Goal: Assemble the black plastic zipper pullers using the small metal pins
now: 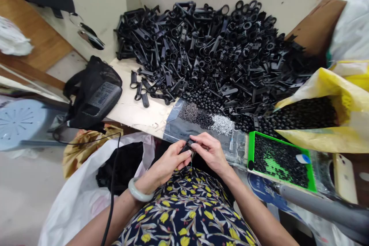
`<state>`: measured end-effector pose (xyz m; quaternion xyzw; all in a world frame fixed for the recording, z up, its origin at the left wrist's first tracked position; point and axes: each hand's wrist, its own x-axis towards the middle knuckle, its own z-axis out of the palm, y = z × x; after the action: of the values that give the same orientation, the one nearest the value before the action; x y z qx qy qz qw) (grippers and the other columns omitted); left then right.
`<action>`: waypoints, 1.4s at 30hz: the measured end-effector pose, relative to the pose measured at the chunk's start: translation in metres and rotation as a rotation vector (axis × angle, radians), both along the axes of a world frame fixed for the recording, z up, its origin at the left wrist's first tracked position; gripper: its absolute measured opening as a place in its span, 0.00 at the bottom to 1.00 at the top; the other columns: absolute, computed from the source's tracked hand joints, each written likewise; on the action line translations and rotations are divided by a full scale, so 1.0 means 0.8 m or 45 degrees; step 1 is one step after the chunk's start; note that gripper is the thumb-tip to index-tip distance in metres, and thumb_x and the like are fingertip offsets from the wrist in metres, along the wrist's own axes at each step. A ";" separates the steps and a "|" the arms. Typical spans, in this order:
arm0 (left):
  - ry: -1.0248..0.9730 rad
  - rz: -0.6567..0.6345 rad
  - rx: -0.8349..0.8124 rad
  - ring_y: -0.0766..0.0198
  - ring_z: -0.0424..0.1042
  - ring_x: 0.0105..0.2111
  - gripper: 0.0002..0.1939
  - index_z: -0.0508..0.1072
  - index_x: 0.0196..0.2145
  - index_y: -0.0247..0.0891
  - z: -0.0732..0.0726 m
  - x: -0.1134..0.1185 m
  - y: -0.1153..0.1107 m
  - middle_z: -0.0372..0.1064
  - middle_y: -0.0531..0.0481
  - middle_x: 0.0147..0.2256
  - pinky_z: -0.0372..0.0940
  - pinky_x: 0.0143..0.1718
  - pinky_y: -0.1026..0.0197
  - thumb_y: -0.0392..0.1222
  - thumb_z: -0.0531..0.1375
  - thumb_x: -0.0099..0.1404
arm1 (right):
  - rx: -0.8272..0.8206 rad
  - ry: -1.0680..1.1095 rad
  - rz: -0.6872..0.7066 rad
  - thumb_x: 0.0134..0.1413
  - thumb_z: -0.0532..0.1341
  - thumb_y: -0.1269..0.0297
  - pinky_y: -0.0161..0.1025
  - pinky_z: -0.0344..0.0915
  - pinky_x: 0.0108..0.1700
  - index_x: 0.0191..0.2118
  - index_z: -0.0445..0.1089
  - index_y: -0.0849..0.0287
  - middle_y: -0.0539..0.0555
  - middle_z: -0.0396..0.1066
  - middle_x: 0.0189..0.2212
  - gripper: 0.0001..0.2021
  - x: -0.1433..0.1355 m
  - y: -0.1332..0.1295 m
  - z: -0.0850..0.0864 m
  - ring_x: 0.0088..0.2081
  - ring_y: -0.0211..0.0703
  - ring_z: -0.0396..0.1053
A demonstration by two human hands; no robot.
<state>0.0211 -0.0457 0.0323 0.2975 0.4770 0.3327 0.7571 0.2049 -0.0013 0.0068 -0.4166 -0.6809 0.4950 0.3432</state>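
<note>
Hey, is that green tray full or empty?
Neither: small black pieces cover much of the green tray, with green showing through.

Just behind the left hand [173, 158], wore a smooth, thick, pale grey-white, ring-shaped bangle [137, 194] around the bare left forearm [124, 208]. Below both hands, wore a dark navy fabric garment [184, 215], printed all over with yellow tulip-shaped flowers and slender, curving grey-white leaves. Behind the right hand [211, 152], showed a bare right forearm [256, 207].
</note>
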 end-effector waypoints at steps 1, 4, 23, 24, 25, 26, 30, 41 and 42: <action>-0.001 -0.016 -0.003 0.73 0.56 0.22 0.18 0.64 0.42 0.38 -0.002 -0.002 -0.003 0.60 0.60 0.25 0.49 0.21 0.69 0.52 0.64 0.66 | 0.041 -0.014 0.006 0.66 0.65 0.61 0.35 0.73 0.39 0.53 0.79 0.53 0.54 0.74 0.40 0.13 0.000 -0.002 0.001 0.37 0.38 0.73; 0.134 -0.095 0.078 0.70 0.60 0.24 0.16 0.66 0.45 0.39 -0.011 -0.015 -0.005 0.63 0.58 0.27 0.54 0.24 0.68 0.51 0.63 0.67 | 0.045 -0.041 0.093 0.66 0.64 0.61 0.36 0.73 0.40 0.57 0.75 0.53 0.55 0.74 0.45 0.16 0.006 -0.006 0.002 0.38 0.38 0.73; 1.857 -0.170 0.811 0.52 0.80 0.33 0.09 0.80 0.44 0.42 -0.037 0.006 0.104 0.82 0.43 0.35 0.59 0.33 0.57 0.43 0.61 0.71 | 0.696 -1.043 -0.213 0.70 0.61 0.63 0.39 0.60 0.35 0.40 0.76 0.55 0.53 0.73 0.36 0.07 0.005 0.073 -0.017 0.37 0.43 0.72; 1.866 -0.183 0.823 0.51 0.80 0.33 0.09 0.80 0.44 0.42 -0.037 0.007 0.105 0.82 0.43 0.35 0.59 0.33 0.57 0.43 0.61 0.71 | 0.711 -1.044 -0.205 0.70 0.60 0.63 0.39 0.60 0.35 0.40 0.76 0.55 0.54 0.73 0.36 0.08 0.005 0.073 -0.018 0.37 0.43 0.71; 1.868 -0.194 0.845 0.51 0.80 0.34 0.08 0.80 0.43 0.42 -0.038 0.007 0.106 0.82 0.43 0.35 0.59 0.34 0.57 0.42 0.61 0.71 | 0.729 -1.044 -0.195 0.71 0.59 0.63 0.39 0.60 0.35 0.41 0.76 0.55 0.54 0.73 0.36 0.08 0.004 0.073 -0.019 0.37 0.43 0.71; 1.865 -0.203 0.874 0.51 0.80 0.34 0.08 0.80 0.43 0.42 -0.040 0.007 0.107 0.83 0.43 0.36 0.60 0.35 0.56 0.40 0.60 0.71 | 0.748 -1.043 -0.184 0.72 0.58 0.63 0.39 0.59 0.36 0.42 0.76 0.55 0.54 0.73 0.36 0.09 0.003 0.074 -0.019 0.37 0.43 0.70; 1.806 -0.164 0.964 0.52 0.80 0.37 0.10 0.80 0.45 0.40 -0.044 0.000 0.100 0.83 0.43 0.38 0.62 0.40 0.56 0.35 0.59 0.69 | 0.807 -1.043 -0.149 0.73 0.56 0.65 0.39 0.59 0.37 0.42 0.77 0.55 0.54 0.73 0.35 0.11 0.002 0.077 -0.024 0.35 0.42 0.69; 1.364 0.156 0.576 0.62 0.73 0.26 0.14 0.74 0.27 0.41 -0.018 -0.027 0.064 0.76 0.53 0.25 0.59 0.32 0.62 0.47 0.58 0.70 | 0.703 -0.807 -0.121 0.73 0.57 0.63 0.38 0.65 0.41 0.43 0.78 0.55 0.53 0.75 0.36 0.11 0.023 0.076 -0.014 0.38 0.41 0.72; 1.332 0.177 0.555 0.62 0.73 0.26 0.15 0.74 0.26 0.41 -0.016 -0.026 0.064 0.76 0.53 0.25 0.59 0.32 0.62 0.47 0.58 0.70 | 0.718 -0.824 -0.116 0.73 0.57 0.63 0.39 0.65 0.41 0.43 0.78 0.56 0.53 0.75 0.36 0.11 0.022 0.076 -0.012 0.38 0.42 0.72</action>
<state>-0.0001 0.0054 0.0191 0.5398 0.7272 0.2810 0.3176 0.2223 0.0594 -0.0030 -0.4699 -0.8429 0.1178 0.2340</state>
